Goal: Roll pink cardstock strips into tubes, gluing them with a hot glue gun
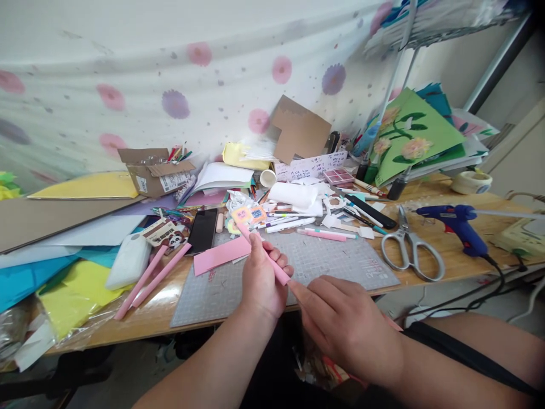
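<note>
My left hand is closed around a pink paper tube, which slants over the near edge of the grey cutting mat. My right hand has its fingers curled, with the index fingertip at the tube's lower end; its thumb is hidden. Beside my left hand lies a flat pink paper strip on the mat. Two more pink paper tubes rest at the table's front edge on the left, next to a black phone.
Silver scissors and a blue hot glue gun with a trailing cord lie at right. Pens, paper scraps and a white roll crowd the middle. A cardboard box and coloured sheets fill the left; green card leans at back right.
</note>
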{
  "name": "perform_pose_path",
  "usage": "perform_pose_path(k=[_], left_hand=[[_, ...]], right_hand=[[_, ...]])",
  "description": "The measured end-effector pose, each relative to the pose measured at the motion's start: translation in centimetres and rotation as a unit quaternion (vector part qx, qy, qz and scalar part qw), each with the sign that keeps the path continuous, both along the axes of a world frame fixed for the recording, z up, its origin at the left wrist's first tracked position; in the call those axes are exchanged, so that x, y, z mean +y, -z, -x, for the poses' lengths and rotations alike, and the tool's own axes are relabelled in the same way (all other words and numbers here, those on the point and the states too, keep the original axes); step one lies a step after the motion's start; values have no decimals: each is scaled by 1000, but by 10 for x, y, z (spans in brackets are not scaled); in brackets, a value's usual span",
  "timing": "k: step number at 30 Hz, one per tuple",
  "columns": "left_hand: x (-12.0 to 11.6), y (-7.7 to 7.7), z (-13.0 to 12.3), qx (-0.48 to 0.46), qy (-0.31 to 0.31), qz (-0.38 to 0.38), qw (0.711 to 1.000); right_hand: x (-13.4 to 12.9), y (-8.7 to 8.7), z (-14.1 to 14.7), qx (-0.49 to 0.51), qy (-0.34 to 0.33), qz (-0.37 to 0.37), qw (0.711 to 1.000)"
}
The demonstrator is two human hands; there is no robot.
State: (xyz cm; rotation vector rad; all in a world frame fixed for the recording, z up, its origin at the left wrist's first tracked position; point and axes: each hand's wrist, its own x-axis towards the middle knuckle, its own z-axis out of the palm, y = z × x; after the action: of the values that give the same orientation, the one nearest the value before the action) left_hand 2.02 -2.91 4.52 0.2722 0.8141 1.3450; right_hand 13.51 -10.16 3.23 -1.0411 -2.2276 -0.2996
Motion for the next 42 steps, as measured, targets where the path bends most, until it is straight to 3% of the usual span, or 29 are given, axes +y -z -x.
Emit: perform_pose_path(k=[2,5,8,11,23,30,34,37,40,42], left_hand=[[1,4,-1,8,-6,2,1000],[5,7,0,14,-21,5,1000],[8,8,0,10,-34,6,999],[8,6,0,3,-41,6,999],[8,-5,8,-17,11,69,997],[8,-12,24,-9,38,35,999],[21,-11,45,59,-8,-24,998],[27,-3,74,160,-36,-84,983],[22,10,110,313,-31,-140,939],[15,17,139,435,-21,-168,884]], right_hand=[[0,-1,1,6,11,2,1000],[-1,-2,5,74,20,76,994],[-3,0,11,195,14,199,960],[-5,4,17,242,10,263,934],[-8,7,16,251,-14,257,933],[-7,14,15,252,6,289,924],[-8,14,1,196,16,368,909],[-5,16,-22,104,-7,403,909],[5,20,-43,39,2,413,910],[14,23,-52,20,32,406,913]])
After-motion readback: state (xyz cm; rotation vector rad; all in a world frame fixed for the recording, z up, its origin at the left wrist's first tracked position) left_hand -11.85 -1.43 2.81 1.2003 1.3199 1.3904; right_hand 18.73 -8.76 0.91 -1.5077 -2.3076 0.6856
